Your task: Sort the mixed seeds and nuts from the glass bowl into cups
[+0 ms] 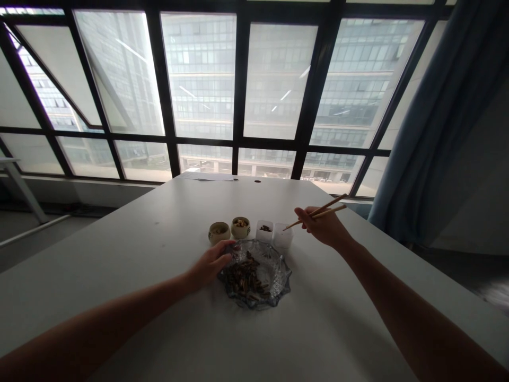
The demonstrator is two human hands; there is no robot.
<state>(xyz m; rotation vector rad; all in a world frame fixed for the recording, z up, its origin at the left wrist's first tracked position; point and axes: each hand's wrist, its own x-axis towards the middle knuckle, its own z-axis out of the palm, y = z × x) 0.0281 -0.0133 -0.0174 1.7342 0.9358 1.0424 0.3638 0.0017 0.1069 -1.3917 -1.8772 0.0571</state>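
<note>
A scalloped glass bowl (274,270) holds a heap of dark brown, elongated pieces (244,278), mostly on its left side. My left hand (210,265) grips the bowl's upper left rim. In my right hand (318,225) is a pair of wooden chopsticks (332,207); their tips are over the right clear plastic cup (283,236). Beside that cup, another clear plastic cup (264,232) has a few dark pieces in it. Two small cream-coloured cups stand to the left, one (240,228) with light brown pieces and one (219,233) whose contents are dim.
The white table (159,254) stretches toward large windows. White paper (210,176) lies at its far edge, near a small dark hole (257,181). A blue curtain (429,122) hangs at the right. Part of another table (24,185) shows at far left.
</note>
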